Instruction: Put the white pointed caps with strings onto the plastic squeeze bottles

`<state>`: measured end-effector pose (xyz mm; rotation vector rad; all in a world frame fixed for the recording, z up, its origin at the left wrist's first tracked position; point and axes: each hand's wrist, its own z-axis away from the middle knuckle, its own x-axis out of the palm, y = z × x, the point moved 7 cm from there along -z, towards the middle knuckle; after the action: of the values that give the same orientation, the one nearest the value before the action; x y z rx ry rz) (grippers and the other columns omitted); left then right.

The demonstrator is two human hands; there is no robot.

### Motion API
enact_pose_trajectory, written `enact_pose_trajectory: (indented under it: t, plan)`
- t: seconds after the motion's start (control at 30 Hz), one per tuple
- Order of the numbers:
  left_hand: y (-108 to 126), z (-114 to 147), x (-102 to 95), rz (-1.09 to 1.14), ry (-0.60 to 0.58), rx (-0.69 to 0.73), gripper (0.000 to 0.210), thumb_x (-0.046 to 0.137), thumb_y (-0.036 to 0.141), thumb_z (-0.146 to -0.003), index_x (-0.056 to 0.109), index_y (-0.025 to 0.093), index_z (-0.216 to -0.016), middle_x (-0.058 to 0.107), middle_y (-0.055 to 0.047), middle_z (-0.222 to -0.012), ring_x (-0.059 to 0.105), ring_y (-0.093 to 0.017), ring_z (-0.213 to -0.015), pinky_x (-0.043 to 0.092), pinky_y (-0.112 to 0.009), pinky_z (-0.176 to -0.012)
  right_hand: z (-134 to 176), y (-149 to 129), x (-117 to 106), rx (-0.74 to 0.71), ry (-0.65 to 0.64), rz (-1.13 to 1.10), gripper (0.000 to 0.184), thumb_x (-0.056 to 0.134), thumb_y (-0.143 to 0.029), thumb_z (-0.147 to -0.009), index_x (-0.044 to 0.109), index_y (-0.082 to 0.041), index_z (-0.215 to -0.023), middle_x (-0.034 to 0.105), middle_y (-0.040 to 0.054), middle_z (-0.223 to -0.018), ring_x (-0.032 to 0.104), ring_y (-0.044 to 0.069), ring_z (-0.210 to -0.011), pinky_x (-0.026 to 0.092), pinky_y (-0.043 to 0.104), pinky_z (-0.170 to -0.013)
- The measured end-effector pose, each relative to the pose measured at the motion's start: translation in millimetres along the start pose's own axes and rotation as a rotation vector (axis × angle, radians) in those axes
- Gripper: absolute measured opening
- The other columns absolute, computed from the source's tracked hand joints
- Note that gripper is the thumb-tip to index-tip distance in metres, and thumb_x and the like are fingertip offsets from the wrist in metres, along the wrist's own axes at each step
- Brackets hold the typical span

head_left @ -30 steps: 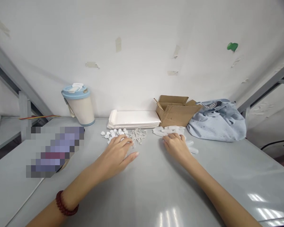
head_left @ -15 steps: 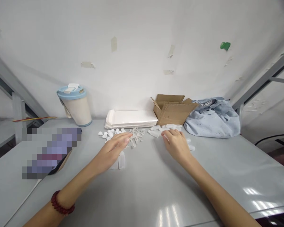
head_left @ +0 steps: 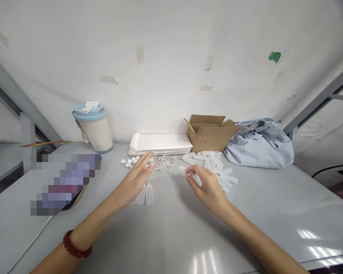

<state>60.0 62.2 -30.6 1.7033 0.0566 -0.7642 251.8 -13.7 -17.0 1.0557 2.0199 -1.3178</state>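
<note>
My right hand is closed in a pinch on a small translucent plastic tube, its end showing past the fingertips. Just beyond lies a pile of similar translucent tubes, partly covered by that hand. My left hand hovers with thumb and fingers apart beside a heap of thin whitish curled strips. Small white caps lie behind its fingers, some of them hidden. Below the left palm, a few translucent pieces rest side by side on the grey table.
Against the wall stand a stack of white padded envelopes, an open cardboard box and a light blue cloth bag. A cream tumbler with blue lid is at the left, near a blurred-out phone with a cable.
My right hand has drawn back slightly from the tube pile and now has a translucent tube in its fingertips. The left hand's fingers have lifted and spread. The view has shifted a little.
</note>
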Motion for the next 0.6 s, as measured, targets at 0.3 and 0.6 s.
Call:
enact_pose_trajectory:
  t: [0.3,0.6]
  plan:
    - [15.2,14.2,10.8,-0.024,-0.010,0.059,0.044,0.046,0.043,-0.090,0.050,0.028,-0.131,0.048,-0.004,-0.140,0.051,-0.027,-0.122,0.044,-0.045,-0.100,11.4,-8.7,15.6,0.134,-0.133,-0.452,0.023,0.054,-0.031,-0.088,0.049,-0.023,-0.108,0.062,0.0066,-0.101,0.061,0.020,-0.092,0.050,0.032,-0.073]
    - [48.0,41.0,30.1,-0.268,0.006,0.389,0.046,0.044,0.024,-0.088,0.046,0.021,-0.134,0.050,-0.007,-0.137,0.047,-0.025,-0.125,0.045,-0.041,-0.102,19.0,-17.2,23.2,0.226,-0.215,-0.624,0.027,0.054,-0.031,-0.088,0.049,-0.024,-0.114,0.063,0.0054,-0.100,0.063,0.020,-0.093,0.048,0.036,-0.079]
